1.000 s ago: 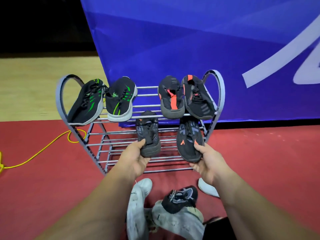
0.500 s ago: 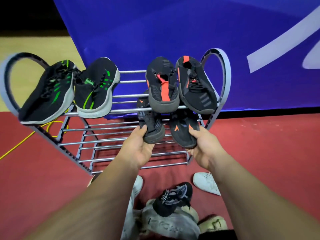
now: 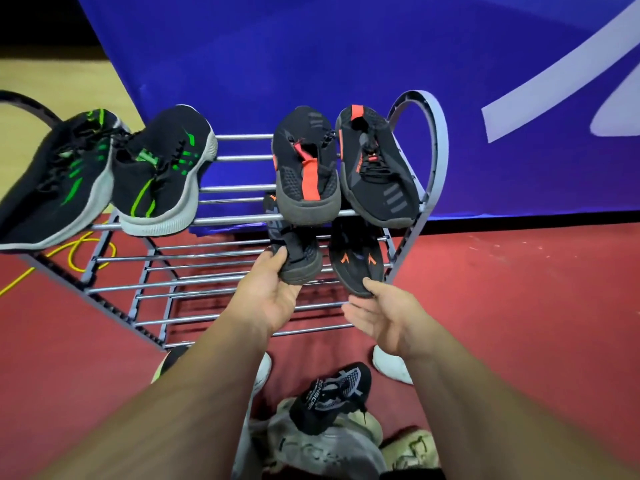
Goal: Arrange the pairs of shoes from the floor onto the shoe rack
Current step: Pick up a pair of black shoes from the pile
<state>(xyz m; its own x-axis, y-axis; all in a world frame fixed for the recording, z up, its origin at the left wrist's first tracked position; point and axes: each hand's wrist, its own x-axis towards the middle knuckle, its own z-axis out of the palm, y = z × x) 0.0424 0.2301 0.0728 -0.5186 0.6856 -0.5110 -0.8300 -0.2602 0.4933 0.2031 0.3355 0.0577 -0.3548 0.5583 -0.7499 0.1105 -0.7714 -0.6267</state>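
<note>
A grey metal shoe rack (image 3: 239, 221) stands on the red floor. Its top shelf holds a black-and-green pair (image 3: 157, 178) on the left and a black pair with orange strips (image 3: 308, 174) on the right. On the middle shelf, under the orange pair, my left hand (image 3: 273, 292) grips the heel of a dark shoe (image 3: 298, 254). My right hand (image 3: 384, 313) holds the heel end of its partner (image 3: 356, 258), a black shoe with orange arrow marks. Both shoes lie on the shelf bars.
Several shoes lie on the floor near me: a black-and-white one (image 3: 332, 393) on a grey one (image 3: 322, 448), white ones (image 3: 389, 365), a cream one (image 3: 412, 448). A yellow cable (image 3: 78, 251) runs behind the rack at left. A blue banner (image 3: 346, 81) backs the rack.
Both hands have pushed the two dark shoes further in along the middle shelf, under the top shelf. The view has moved closer to the rack.
</note>
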